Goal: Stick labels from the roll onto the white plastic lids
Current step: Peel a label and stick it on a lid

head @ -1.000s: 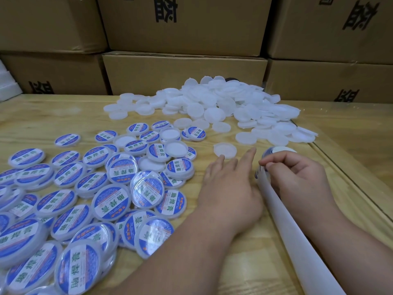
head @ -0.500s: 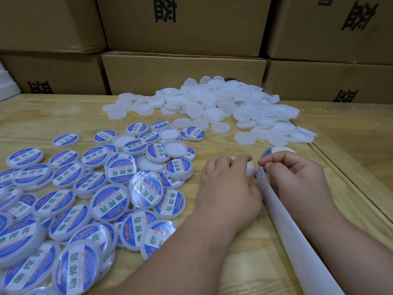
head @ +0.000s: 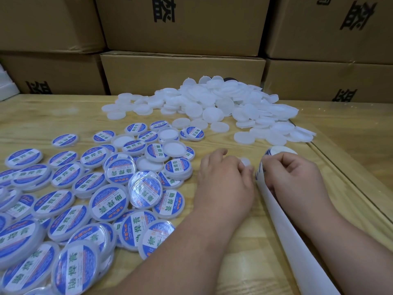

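At nine o'clock lie dozens of labelled lids (head: pixel 108 201), too many to count. My left hand (head: pixel 225 182) curls around one white lid (head: pixel 245 162). At three o'clock my right hand (head: pixel 295 173) pinches the label roll (head: pixel 276 151); blank lids (head: pixel 214 107) are heaped at twelve.

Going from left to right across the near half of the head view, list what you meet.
Spread of white plastic lids with blue-and-white labels → left hand gripping a plain white lid → white backing strip of the label roll → right hand pinching at the roll → raised wooden edge of the table.
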Demonstrator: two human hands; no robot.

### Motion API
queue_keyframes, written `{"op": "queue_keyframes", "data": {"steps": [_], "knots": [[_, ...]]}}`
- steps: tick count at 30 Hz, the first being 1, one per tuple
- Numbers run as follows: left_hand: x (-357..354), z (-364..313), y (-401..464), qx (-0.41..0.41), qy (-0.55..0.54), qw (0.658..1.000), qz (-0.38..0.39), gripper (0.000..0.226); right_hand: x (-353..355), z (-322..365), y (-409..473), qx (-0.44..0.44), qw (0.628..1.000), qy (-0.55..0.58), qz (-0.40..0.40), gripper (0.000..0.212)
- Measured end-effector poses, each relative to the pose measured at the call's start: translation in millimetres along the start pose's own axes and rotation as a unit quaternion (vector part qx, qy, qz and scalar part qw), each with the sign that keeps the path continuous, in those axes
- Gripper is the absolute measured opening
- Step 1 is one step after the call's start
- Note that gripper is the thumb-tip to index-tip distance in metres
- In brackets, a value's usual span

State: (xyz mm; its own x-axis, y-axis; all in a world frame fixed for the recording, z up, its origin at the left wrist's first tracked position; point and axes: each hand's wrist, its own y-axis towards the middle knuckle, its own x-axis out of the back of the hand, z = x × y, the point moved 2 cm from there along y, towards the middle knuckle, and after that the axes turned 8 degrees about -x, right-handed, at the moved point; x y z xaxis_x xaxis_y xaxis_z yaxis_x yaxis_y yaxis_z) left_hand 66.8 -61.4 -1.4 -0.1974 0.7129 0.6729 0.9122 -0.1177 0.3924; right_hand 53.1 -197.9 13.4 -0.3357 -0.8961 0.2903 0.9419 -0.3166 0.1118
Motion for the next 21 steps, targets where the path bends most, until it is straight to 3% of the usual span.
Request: {"op": "queue_keyframes", "data": {"steps": [10, 14, 21], "knots": [[10.6, -2.4, 0.7, 0.03, -0.216, 0.972, -0.091, 0.02, -2.2, -2.7, 3.8, -0.027, 0.994, -0.056, 0.09, 0.015], [8.9, -1.2, 2.3, 0.051, -0.258, 0.963, -0.053, 0.01, -1.3, -2.5, 3.8, -0.013, 0.992, -0.066, 0.11, 0.019], [9.2, 0.4, 3.8, 0.047, -0.236, 0.971, 0.002, 0.012, -2.8, -0.1, 0.5, -0.034, 0.986, -0.023, 0.164, 0.02]]}}
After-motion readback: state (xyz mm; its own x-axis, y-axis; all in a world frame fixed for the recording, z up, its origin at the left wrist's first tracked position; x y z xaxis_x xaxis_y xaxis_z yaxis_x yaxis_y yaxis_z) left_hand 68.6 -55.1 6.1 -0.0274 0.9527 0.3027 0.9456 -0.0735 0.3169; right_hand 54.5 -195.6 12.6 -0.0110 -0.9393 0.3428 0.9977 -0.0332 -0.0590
